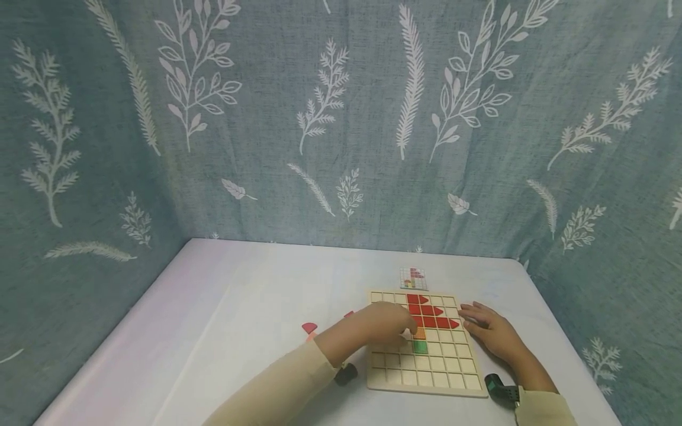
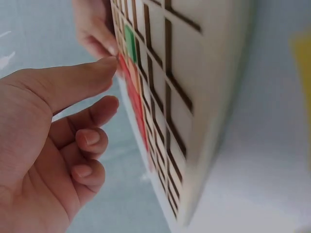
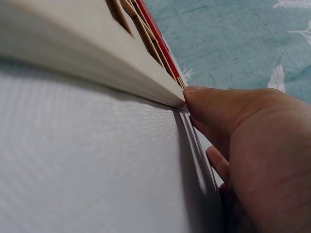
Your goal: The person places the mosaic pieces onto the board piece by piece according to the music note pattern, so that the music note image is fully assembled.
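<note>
A wooden grid board lies on the table, with red pieces in rows of differing length. Below them sit an orange tile and a green tile. My left hand reaches over the board's left half, fingertips close to the orange tile. In the left wrist view, the left thumb and bent fingers stand apart, with no piece visible between them. My right hand rests beside the board's right edge; its thumb touches the board's side in the right wrist view. The left forearm hides part of the table.
Behind the board lies a small pattern card with a coloured grid picture. Loose red pieces lie left of the board, some partly behind the left arm. A patterned curtain surrounds the white table.
</note>
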`<state>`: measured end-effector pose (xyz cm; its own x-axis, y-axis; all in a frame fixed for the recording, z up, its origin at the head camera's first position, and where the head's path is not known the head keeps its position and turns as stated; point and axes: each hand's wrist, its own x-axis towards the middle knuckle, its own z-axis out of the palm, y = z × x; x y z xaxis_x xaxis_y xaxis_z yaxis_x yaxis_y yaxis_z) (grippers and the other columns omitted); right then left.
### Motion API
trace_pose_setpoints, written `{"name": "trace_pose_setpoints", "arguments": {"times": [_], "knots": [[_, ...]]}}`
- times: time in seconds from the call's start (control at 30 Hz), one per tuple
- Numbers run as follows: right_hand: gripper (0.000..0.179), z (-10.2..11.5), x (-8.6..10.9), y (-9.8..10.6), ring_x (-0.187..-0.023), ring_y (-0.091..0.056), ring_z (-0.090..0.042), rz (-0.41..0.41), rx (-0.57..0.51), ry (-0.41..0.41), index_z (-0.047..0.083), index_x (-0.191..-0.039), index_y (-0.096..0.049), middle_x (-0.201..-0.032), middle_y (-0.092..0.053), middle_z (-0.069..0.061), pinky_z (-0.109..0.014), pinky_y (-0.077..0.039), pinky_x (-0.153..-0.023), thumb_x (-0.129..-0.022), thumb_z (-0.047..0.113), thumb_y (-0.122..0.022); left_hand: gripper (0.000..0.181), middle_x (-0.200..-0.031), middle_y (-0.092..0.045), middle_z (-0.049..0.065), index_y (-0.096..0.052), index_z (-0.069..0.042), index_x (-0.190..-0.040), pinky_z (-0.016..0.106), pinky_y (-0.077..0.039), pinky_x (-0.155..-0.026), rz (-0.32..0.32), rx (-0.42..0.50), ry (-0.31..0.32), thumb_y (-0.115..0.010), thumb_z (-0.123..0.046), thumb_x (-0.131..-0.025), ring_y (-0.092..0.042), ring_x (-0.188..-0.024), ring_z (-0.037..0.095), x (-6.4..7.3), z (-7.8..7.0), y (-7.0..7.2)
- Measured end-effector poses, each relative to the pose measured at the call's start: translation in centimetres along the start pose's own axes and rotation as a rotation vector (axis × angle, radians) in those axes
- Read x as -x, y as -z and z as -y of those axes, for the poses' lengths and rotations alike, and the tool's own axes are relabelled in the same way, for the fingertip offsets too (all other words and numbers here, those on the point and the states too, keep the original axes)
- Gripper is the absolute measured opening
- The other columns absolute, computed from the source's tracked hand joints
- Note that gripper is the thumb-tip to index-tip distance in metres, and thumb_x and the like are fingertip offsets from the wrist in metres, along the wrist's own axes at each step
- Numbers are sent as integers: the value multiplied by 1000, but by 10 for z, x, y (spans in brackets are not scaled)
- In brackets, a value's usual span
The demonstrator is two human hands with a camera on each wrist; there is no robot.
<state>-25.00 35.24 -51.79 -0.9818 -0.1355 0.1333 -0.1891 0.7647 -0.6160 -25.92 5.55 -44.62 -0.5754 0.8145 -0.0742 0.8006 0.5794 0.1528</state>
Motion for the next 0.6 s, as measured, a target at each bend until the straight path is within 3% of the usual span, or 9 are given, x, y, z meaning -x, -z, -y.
{"name": "trace_pose_setpoints", "arguments": {"times": [0.43,0.6], "knots": [[45,1,1,1,-137,-28,-45,9,-9,2,2,-126,-64,-141,-49,-17,-65,-19,-105,-95,34,-62,21,-90,-67,-14,-74,-22,-108,22,-48,-74,-4,-7,84,-74,-24,-87,-54,-72,1,32,29,0],[47,0,-1,1,-137,-28,-45,13,-6,4,2,-127,-63,-141,-49,-16,-66,-18,-105,-95,37,-62,23,-94,-68,-13,-74,-23,-108,24,-49,-77,5,-26,123,-76,-26,-86,-55,-76,1,43,33,2]]}}
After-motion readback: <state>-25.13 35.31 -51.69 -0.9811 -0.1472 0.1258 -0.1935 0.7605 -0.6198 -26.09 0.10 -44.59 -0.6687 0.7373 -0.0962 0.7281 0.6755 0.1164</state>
